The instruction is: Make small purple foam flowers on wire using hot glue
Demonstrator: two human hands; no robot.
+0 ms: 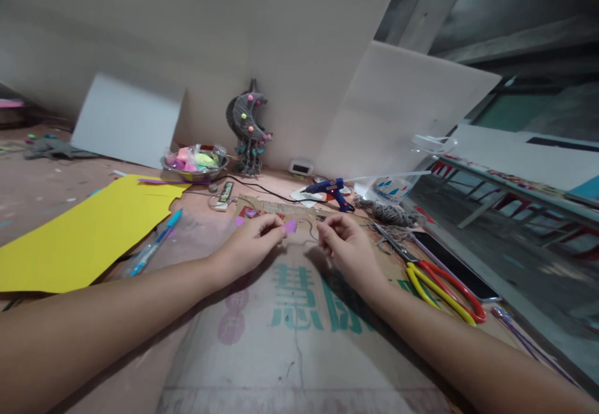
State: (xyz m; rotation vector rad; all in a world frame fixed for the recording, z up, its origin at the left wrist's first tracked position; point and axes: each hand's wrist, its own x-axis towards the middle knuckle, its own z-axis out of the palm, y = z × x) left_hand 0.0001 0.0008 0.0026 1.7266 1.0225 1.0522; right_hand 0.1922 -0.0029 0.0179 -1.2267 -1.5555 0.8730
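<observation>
My left hand [255, 244] pinches a small purple paper piece [291, 226] between thumb and forefinger, above a printed cardboard sheet [262, 364]. Just to its right, my right hand [349, 249] has thumb and fingers closed at the end of a thin grey yarn strand [311, 229], which curves through the gap between the hands. Whether the strand is joined to the paper I cannot tell. Small purple scraps [240, 221] lie beyond my left fingers. Scissors [440, 286] with red and yellow handles lie right of my right hand, beside a phone [456, 267].
A blue glue gun [331, 191] and a ball of grey yarn [388, 212] sit behind the hands. Yellow sheets [88, 233] and a blue pen [156, 242] lie left. A bowl [194, 171] and a decorated grey moon [248, 118] stand at the back.
</observation>
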